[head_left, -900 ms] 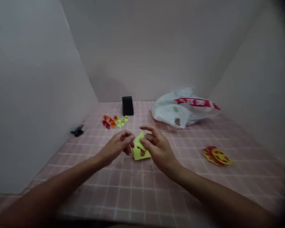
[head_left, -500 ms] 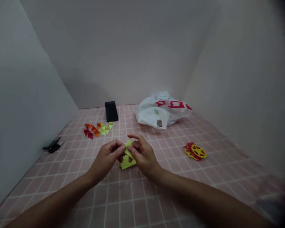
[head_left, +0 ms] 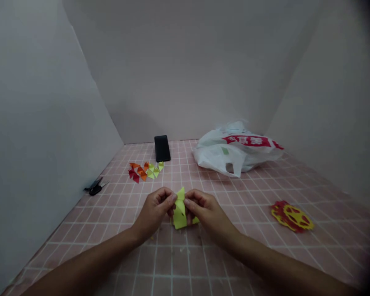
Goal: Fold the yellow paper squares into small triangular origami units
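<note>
Your left hand and right hand each pinch the folded yellow-green cut paper between them, fingertips clamped near its top. It sits front centre, low at the pink tiled desk. To the right, well apart, lies a flat red-and-yellow round paper cutting. Black scissors lie left, by the wall. Farther back are red, orange and yellow-green triangular paper scraps, then a black phone lying flat. Back right is a crumpled white plastic bag; its red band carries white print, too blurred to read.
</note>
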Action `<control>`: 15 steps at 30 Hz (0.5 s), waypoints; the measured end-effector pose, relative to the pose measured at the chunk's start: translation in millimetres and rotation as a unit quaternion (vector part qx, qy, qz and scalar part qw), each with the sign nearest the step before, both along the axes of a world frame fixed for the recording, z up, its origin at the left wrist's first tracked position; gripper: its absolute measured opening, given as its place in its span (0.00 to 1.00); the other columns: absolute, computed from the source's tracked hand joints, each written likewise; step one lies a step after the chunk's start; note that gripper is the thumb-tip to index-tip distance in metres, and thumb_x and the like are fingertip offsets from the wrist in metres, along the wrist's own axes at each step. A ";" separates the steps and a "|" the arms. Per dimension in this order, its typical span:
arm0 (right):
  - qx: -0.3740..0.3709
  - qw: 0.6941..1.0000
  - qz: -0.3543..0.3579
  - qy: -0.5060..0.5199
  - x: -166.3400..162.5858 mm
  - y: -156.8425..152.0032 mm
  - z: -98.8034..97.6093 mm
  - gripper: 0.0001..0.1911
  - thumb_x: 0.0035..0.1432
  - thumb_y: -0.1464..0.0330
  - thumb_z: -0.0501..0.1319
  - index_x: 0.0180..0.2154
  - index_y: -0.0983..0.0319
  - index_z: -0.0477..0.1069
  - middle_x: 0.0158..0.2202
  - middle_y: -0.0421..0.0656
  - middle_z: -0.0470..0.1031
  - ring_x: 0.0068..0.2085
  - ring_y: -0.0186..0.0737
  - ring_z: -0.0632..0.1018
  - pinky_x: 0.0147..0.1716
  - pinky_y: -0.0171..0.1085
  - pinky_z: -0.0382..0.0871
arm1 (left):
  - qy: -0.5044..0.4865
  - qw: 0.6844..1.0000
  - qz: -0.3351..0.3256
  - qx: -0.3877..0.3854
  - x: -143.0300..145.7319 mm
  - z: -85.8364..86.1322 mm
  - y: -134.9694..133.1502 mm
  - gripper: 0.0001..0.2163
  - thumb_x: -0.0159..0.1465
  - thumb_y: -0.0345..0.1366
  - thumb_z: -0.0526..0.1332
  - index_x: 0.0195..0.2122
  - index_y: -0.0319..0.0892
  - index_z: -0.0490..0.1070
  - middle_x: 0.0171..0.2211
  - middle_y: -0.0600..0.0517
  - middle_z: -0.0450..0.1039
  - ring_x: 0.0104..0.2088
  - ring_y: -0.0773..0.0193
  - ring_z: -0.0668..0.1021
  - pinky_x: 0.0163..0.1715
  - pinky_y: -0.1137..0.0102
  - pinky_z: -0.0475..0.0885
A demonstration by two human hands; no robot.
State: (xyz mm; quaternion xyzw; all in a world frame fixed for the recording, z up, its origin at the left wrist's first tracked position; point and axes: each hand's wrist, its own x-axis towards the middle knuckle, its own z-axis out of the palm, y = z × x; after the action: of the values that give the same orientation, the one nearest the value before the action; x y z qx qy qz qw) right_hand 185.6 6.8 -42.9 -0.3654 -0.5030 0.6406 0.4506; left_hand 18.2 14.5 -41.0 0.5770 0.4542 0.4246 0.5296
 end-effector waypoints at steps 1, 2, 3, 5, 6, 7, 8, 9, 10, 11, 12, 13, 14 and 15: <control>-0.009 1.000 0.003 -0.001 0.0 1.0 -3.1 0.13 0.54 0.59 0.63 0.29 0.63 0.67 0.21 0.37 0.71 0.19 0.30 0.70 0.20 0.31 0.63 | -0.009 1.000 -0.001 -0.012 -0.1 -1.5 0.7 0.13 0.62 0.43 0.62 0.27 0.38 0.67 0.21 0.56 0.68 0.22 0.70 0.70 0.25 0.75 0.67; -0.017 1.000 0.003 -0.004 0.1 2.3 -6.9 0.14 0.54 0.59 0.63 0.29 0.63 0.68 0.21 0.37 0.72 0.18 0.29 0.70 0.20 0.30 0.63 | -0.020 0.999 -0.005 -0.025 -0.4 -3.2 1.5 0.13 0.61 0.43 0.62 0.27 0.38 0.67 0.21 0.56 0.68 0.21 0.70 0.70 0.24 0.74 0.67; -0.024 1.000 0.005 -0.002 0.3 3.7 -11.1 0.14 0.54 0.58 0.63 0.30 0.63 0.68 0.22 0.37 0.72 0.19 0.30 0.71 0.20 0.31 0.63 | -0.026 0.999 -0.007 -0.034 -0.7 -4.9 2.6 0.13 0.61 0.44 0.62 0.27 0.38 0.67 0.21 0.56 0.67 0.21 0.70 0.70 0.23 0.75 0.67; -0.022 1.000 0.013 0.006 1.4 6.5 -18.9 0.15 0.55 0.57 0.63 0.31 0.63 0.69 0.23 0.37 0.72 0.19 0.30 0.71 0.21 0.31 0.64 | -0.029 0.999 0.000 -0.042 -1.4 -7.4 4.5 0.14 0.60 0.44 0.62 0.27 0.39 0.66 0.20 0.56 0.67 0.20 0.71 0.70 0.23 0.75 0.66; -0.021 1.000 0.017 0.010 2.3 7.5 -21.8 0.16 0.55 0.56 0.64 0.31 0.63 0.69 0.23 0.37 0.72 0.19 0.30 0.71 0.21 0.31 0.64 | -0.028 0.999 0.004 -0.043 -1.7 -8.2 5.3 0.14 0.60 0.44 0.62 0.27 0.39 0.66 0.20 0.57 0.67 0.20 0.71 0.70 0.22 0.75 0.66; -0.022 0.999 0.020 0.015 3.3 8.1 -23.9 0.16 0.55 0.56 0.64 0.32 0.63 0.69 0.23 0.37 0.72 0.19 0.30 0.71 0.22 0.31 0.64 | -0.028 0.999 0.008 -0.043 -1.8 -8.6 5.8 0.14 0.60 0.44 0.62 0.27 0.39 0.66 0.19 0.57 0.67 0.19 0.71 0.70 0.22 0.75 0.66; -0.026 0.999 0.020 0.018 4.6 8.3 -25.1 0.16 0.55 0.55 0.64 0.32 0.63 0.69 0.23 0.37 0.72 0.19 0.30 0.71 0.22 0.32 0.63 | -0.028 0.999 0.010 -0.044 -1.7 -8.9 6.1 0.14 0.60 0.45 0.63 0.26 0.39 0.66 0.19 0.57 0.67 0.19 0.70 0.70 0.22 0.75 0.66; -0.033 0.999 0.018 0.021 5.9 8.2 -25.6 0.17 0.54 0.55 0.64 0.33 0.63 0.70 0.23 0.37 0.72 0.19 0.29 0.71 0.21 0.32 0.63 | -0.028 0.998 0.010 -0.047 -1.5 -9.1 6.3 0.14 0.60 0.45 0.63 0.26 0.39 0.66 0.19 0.57 0.68 0.19 0.70 0.70 0.22 0.75 0.66; -0.040 0.999 0.015 0.024 7.2 7.9 -25.6 0.18 0.53 0.55 0.65 0.33 0.63 0.70 0.23 0.37 0.72 0.19 0.29 0.71 0.21 0.32 0.62 | -0.030 0.998 0.009 -0.053 -1.2 -9.3 6.3 0.14 0.59 0.45 0.63 0.26 0.39 0.66 0.19 0.57 0.68 0.19 0.71 0.70 0.22 0.75 0.66; -0.047 0.999 0.011 0.024 8.4 7.4 -25.2 0.18 0.52 0.54 0.65 0.33 0.63 0.70 0.23 0.37 0.72 0.19 0.29 0.71 0.21 0.32 0.62 | -0.031 0.998 0.008 -0.060 -0.8 -9.7 6.2 0.14 0.59 0.45 0.63 0.26 0.39 0.66 0.19 0.57 0.68 0.19 0.71 0.70 0.22 0.75 0.65; -0.054 0.998 0.009 0.024 9.4 6.8 -24.8 0.18 0.52 0.55 0.66 0.32 0.63 0.70 0.23 0.37 0.73 0.19 0.29 0.71 0.22 0.32 0.62 | -0.031 0.997 0.007 -0.067 -0.4 -10.3 6.0 0.14 0.58 0.45 0.64 0.26 0.39 0.66 0.20 0.57 0.68 0.19 0.71 0.69 0.22 0.75 0.65; -0.058 0.998 0.008 0.024 10.1 6.3 -24.5 0.18 0.52 0.55 0.66 0.32 0.63 0.70 0.23 0.37 0.73 0.19 0.29 0.70 0.22 0.32 0.62 | -0.031 0.997 0.005 -0.073 0.1 -10.8 5.8 0.14 0.58 0.45 0.64 0.26 0.39 0.66 0.20 0.57 0.68 0.19 0.71 0.69 0.21 0.75 0.65; -0.062 0.998 0.009 0.025 10.5 5.9 -24.6 0.17 0.52 0.55 0.66 0.31 0.63 0.70 0.23 0.37 0.73 0.19 0.29 0.71 0.22 0.32 0.62 | -0.029 0.996 0.000 -0.079 0.5 -11.3 5.4 0.15 0.58 0.45 0.64 0.26 0.39 0.66 0.19 0.57 0.68 0.19 0.71 0.69 0.21 0.75 0.65; -0.065 0.997 0.011 0.028 10.7 5.7 -25.0 0.17 0.52 0.56 0.66 0.31 0.63 0.70 0.23 0.37 0.72 0.18 0.29 0.71 0.22 0.32 0.62 | -0.027 0.996 -0.004 -0.082 1.0 -11.6 5.0 0.15 0.58 0.46 0.64 0.26 0.40 0.66 0.19 0.57 0.68 0.18 0.71 0.69 0.21 0.75 0.65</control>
State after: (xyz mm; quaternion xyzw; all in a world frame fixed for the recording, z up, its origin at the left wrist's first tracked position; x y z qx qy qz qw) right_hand 196.3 12.4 -67.9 -0.3705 -0.4515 0.6865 0.4331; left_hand 19.2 19.5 -52.6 0.5218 0.4712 0.3991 0.5886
